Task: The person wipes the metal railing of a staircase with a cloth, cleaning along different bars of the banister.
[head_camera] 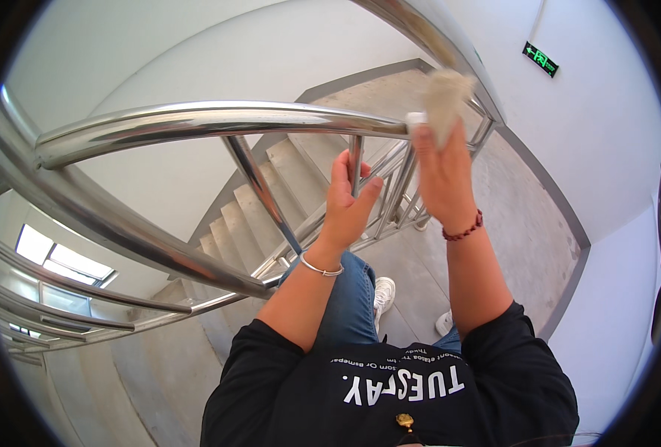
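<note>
My right hand (442, 162) holds a beige cloth (448, 98), blurred at its upper end, at the far right part of the polished steel handrail (224, 118). A small white piece shows on the rail beside the fingers; whether it belongs to the cloth I cannot tell. Below the rail, my left hand (348, 204) is loosely curled about an upright steel baluster (355, 159), fingers behind it and the thumb standing away. A silver bangle (322, 272) circles the left wrist and a dark red bead bracelet (463, 226) the right.
Concrete stairs (246, 223) run beyond the railing, with more steps (135, 385) at lower left. Thick curved steel rails (157, 223) cross the left side. A landing floor (509, 223) meets a white wall bearing a green exit sign (540, 59). A window (65, 257) shows at left.
</note>
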`<state>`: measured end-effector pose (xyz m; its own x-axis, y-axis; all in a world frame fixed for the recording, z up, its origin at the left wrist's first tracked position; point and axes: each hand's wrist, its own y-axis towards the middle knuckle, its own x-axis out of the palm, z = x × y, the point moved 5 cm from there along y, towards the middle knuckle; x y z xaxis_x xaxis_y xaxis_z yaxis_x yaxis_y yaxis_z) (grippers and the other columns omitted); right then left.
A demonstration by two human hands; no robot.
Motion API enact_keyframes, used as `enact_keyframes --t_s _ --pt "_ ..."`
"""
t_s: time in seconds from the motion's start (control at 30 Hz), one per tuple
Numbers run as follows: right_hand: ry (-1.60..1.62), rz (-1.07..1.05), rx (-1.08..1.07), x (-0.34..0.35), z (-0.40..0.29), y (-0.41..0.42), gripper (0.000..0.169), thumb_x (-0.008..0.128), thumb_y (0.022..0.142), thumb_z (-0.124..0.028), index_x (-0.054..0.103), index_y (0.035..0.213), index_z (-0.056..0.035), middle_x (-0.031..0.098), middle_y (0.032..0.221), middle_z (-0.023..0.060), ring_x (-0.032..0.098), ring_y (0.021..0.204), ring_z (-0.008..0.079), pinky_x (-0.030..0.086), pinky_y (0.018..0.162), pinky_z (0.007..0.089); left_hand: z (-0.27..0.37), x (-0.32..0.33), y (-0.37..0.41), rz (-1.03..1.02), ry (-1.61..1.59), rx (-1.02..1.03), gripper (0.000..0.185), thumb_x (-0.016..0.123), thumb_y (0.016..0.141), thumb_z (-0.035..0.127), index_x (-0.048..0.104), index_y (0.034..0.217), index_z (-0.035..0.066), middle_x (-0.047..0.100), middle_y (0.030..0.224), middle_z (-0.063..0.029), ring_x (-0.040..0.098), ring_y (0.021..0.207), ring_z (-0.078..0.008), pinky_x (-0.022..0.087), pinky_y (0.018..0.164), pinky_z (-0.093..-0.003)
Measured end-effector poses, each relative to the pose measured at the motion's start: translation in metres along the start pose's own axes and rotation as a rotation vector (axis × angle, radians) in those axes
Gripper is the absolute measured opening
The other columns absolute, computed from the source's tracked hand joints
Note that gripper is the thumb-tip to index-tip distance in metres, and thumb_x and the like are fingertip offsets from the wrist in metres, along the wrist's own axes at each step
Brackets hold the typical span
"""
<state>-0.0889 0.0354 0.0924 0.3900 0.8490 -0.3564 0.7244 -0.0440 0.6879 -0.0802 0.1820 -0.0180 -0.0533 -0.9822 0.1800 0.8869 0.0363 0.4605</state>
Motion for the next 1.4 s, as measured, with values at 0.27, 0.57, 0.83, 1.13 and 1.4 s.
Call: enact_keyframes --t_s 0.27,0.57,0.83,1.13,1.4 --pt "-0.026 -0.419 -0.433 0.039 -0.115 0.017 0.059 0.056 0.091 -0.04 0.045 0.134 -0.0002 0.057 0.12 0.0232 0.058 0.104 0.0404 0.048 0.087 0.0422 0.005 -0.001 -0.002 -0.15 -0.16 0.021 0.051 0.061 0.09 0.013 0.039 0.135 0.001 0.048 0.128 -0.0097 0.045 0.12 -0.0198 0.037 0.1 -0.033" --pt "-0.332 -0.327 -0.456 0.053 -0.1 0.047 0.036 0.046 0.097 -0.035 0.067 0.095 -0.0053 0.066 0.079 0.0111 0.061 0.074 0.0307 0.047 0.069 0.0379 0.0 -0.001 -0.002 -0.156 -0.069 -0.031 0.056 0.06 0.092 0.013 0.033 0.139 0.001 0.043 0.137 -0.0111 0.042 0.125 -0.0204 0.037 0.103 -0.0345" --pt "0.118 -0.205 -0.081 0.06 0.002 0.039 0.037 0.039 0.095 -0.032 0.059 0.08 -0.0051 0.058 0.073 0.0185 0.055 0.072 0.0386 0.043 0.064 0.0427 0.015 -0.004 -0.001 -0.042 0.116 0.092 0.056 0.063 0.086 0.005 0.035 0.134 0.0 0.047 0.117 -0.0076 0.046 0.107 -0.0153 0.04 0.092 -0.0294" --pt "0.007 -0.094 0.1 0.026 0.137 0.038 0.037 0.035 0.094 -0.03 0.062 0.087 -0.0048 0.063 0.086 0.0198 0.057 0.085 0.0398 0.044 0.075 0.0456 0.006 0.002 0.003 -0.103 -0.064 -0.057 0.054 0.059 0.088 0.006 0.033 0.135 0.003 0.044 0.11 -0.0016 0.042 0.101 -0.0091 0.037 0.089 -0.0234" --pt "0.042 -0.208 -0.254 0.054 0.01 0.03 0.036 0.048 0.092 -0.041 0.063 0.103 -0.0109 0.065 0.1 0.014 0.063 0.089 0.0311 0.046 0.084 0.0439 -0.001 -0.006 -0.005 -0.007 -0.113 -0.098 0.051 0.056 0.092 0.005 0.033 0.137 -0.001 0.045 0.128 -0.0057 0.043 0.117 -0.0136 0.039 0.098 -0.0282"
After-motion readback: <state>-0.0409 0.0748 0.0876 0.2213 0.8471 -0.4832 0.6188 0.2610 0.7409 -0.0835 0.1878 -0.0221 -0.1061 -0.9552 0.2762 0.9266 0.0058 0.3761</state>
